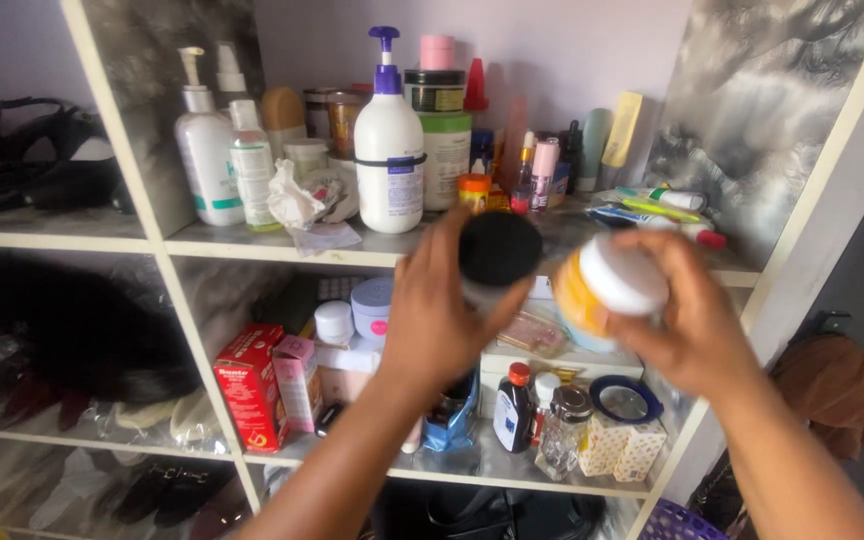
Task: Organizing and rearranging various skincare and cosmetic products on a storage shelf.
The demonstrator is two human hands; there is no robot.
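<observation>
- Head view: left hand (432,320) wrapped around a black-lidded jar (498,250), held up in front of the shelf unit (282,243); jar body mostly hidden by fingers, blurred.
- Right hand (692,320) grips a yellow jar (607,285) with white lid, tilted, just beside the black-lidded jar; cannot tell if the two touch. Label blurred.
- Both forearms cut off at bottom edge.
- Upper shelf behind the hands: big white pump bottle (389,150), smaller pump bottle (207,150), green-white tub (447,155), tubes (667,205) lying at right, crumpled tissue (292,197). Small bottles at back crowded, hard to separate.
- Middle shelf: red box (250,388), pink box (297,380), dark bottle with red cap (515,408), glass jar (564,430), round lids; centre items hidden behind left arm.
- Left compartments: dark bags (42,165), a dark fuzzy mass (72,330) under plastic, unclear what.
- Shelf panels grey marbled, frame white; wall pale lilac. Brown bag (837,385) hangs at far right, purple basket (677,523) cut off below.
</observation>
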